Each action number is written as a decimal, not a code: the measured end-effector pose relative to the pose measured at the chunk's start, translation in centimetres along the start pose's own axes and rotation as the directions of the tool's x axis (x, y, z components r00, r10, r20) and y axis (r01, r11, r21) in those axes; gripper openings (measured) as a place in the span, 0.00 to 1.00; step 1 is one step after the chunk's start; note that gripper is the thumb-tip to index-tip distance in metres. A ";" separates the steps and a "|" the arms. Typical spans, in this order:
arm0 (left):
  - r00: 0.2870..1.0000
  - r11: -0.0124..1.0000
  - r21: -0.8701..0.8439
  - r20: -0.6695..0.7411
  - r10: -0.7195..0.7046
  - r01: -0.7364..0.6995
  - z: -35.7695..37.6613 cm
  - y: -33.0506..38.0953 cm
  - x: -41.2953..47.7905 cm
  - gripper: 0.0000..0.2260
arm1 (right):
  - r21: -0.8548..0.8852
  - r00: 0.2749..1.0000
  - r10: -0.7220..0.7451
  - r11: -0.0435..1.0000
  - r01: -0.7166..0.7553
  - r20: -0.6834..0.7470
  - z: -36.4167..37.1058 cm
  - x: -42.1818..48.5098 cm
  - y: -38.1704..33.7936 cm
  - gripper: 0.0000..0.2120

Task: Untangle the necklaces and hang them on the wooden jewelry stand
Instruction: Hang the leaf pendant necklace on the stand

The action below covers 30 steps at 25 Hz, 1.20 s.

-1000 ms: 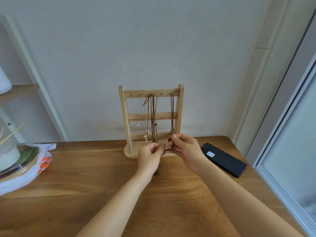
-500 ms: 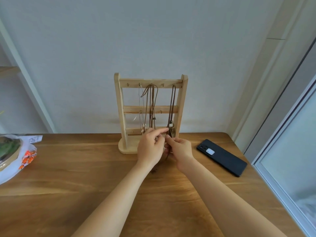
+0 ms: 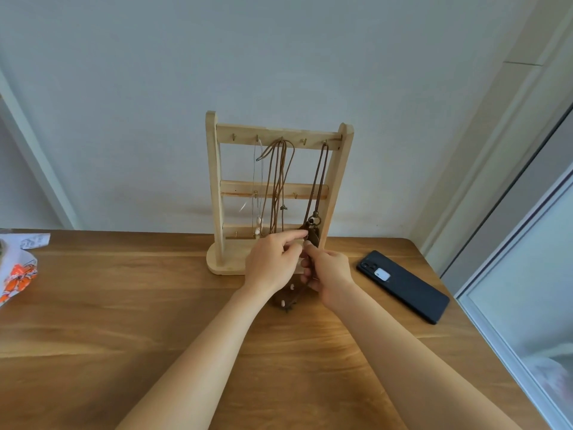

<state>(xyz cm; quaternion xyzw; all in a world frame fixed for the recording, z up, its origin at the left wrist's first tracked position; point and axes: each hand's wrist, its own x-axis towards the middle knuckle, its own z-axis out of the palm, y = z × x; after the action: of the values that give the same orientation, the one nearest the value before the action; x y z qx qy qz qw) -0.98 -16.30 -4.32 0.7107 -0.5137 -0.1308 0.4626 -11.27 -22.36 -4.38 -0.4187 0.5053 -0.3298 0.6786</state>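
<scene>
A wooden jewelry stand (image 3: 215, 187) with three hooked rails stands at the back of the table. Brown cord necklaces (image 3: 279, 181) hang from a middle top hook, a thin pale necklace (image 3: 255, 181) hangs to their left, and another brown cord necklace (image 3: 319, 181) with a metal pendant (image 3: 313, 226) hangs from the right hook. My left hand (image 3: 273, 262) and my right hand (image 3: 328, 271) meet at the stand's base, both pinching the pendant end. A dark beaded cord (image 3: 286, 301) trails from under my hands onto the table.
A black phone (image 3: 403, 285) lies on the wooden table (image 3: 124, 305) to the right of the stand. A white and orange wrapper (image 3: 15, 268) sits at the left edge. A wall is behind and a window frame (image 3: 511, 321) runs along the right.
My view has tilted up and closed in on the stand. Both hands moved forward to the stand's base, where they now work at the right necklace's pendant.
</scene>
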 end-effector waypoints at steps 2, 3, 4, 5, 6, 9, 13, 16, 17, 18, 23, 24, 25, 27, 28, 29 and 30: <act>1.000 0.999 -0.038 0.014 -0.004 0.004 0.0 -0.1 0.3 0.16 | 0.127 0.997 0.070 0.989 -0.071 0.007 -0.1 -0.2 -0.4 0.08; 1.000 0.998 -0.056 0.019 -0.004 0.005 0.1 -0.1 0.5 0.16 | 0.222 0.992 0.120 0.967 -0.125 0.038 -0.2 -0.2 -0.7 0.07; 1.000 0.997 -0.071 0.027 -0.007 0.009 0.2 -0.1 0.6 0.16 | 0.310 0.985 0.154 0.935 -0.170 0.078 -0.4 -0.3 -1.0 0.07; 0.999 0.996 -0.087 0.035 -0.016 0.019 0.3 -0.1 0.6 0.16 | 0.367 0.982 0.157 0.911 -0.187 0.109 -0.6 -0.3 -1.2 0.08; 0.999 0.994 -0.106 0.040 -0.028 0.032 0.4 -0.2 0.7 0.16 | 0.388 0.982 0.139 0.904 -0.178 0.129 -0.9 -0.3 -1.5 0.09; 0.997 0.979 -0.188 0.044 -0.066 0.073 0.4 -0.6 0.9 0.15 | 0.346 0.985 0.048 0.932 -0.104 0.168 -1.6 -0.9 -2.5 0.10; 0.992 0.955 -0.269 0.061 -0.115 0.127 0.1 -0.1 0.6 0.14 | 0.210 0.972 -0.041 0.978 -0.008 0.229 -2.5 -2.0 -5.8 0.11; 0.986 0.931 -0.325 0.079 -0.148 0.166 0.1 0.3 0.2 0.12 | 0.136 0.961 -0.105 0.988 0.071 0.256 -2.8 -2.9 -9.3 0.10; 0.983 0.919 -0.349 0.086 -0.160 0.180 0.0 0.6 0.2 0.12 | 0.112 0.958 -0.134 0.988 0.108 0.254 -2.9 -3.3 -10.5 0.09; 0.981 0.909 -0.369 0.096 -0.170 0.193 0.0 0.7 0.1 0.12 | 0.087 0.953 -0.162 0.986 0.144 0.254 -2.8 -3.7 -11.6 0.10; 0.971 0.881 -0.416 0.169 -0.169 0.226 -0.3 0.8 -0.1 0.14 | -0.038 0.924 -0.279 0.954 0.299 0.260 -2.0 -5.0 -16.8 0.08; 0.966 0.876 -0.418 0.188 -0.177 0.242 -0.3 0.7 -0.2 0.15 | -0.063 0.920 -0.296 0.945 0.322 0.257 -1.8 -5.1 -17.7 0.08; 0.961 0.869 -0.423 0.207 -0.183 0.256 -0.3 0.5 -0.2 0.16 | -0.100 0.915 -0.313 0.933 0.347 0.254 -1.5 -5.2 -18.6 0.08; 0.955 0.864 -0.426 0.233 -0.182 0.268 -0.4 0.6 -0.1 0.17 | -0.230 0.898 -0.354 0.881 0.414 0.260 -0.8 -5.5 -20.3 0.09; 0.955 0.863 -0.427 0.237 -0.181 0.269 -0.6 0.8 0.1 0.17 | -0.306 0.890 -0.369 0.843 0.442 0.267 -0.4 -5.7 -21.1 0.09; 0.954 0.862 -0.428 0.239 -0.182 0.272 -0.7 0.9 0.2 0.18 | -0.379 0.882 -0.382 0.800 0.465 0.277 0.1 -5.9 -21.7 0.09; 0.953 0.860 -0.430 0.240 -0.185 0.275 -0.8 0.8 0.4 0.18 | -0.447 0.872 -0.397 0.749 0.489 0.287 0.7 -6.1 -22.2 0.10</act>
<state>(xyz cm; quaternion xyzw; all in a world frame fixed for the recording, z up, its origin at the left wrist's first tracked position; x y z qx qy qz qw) -0.82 -16.24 -3.16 0.6220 -0.4213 -0.3698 0.5468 -12.80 -26.53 18.23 -0.7168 0.3981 -0.2995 0.4879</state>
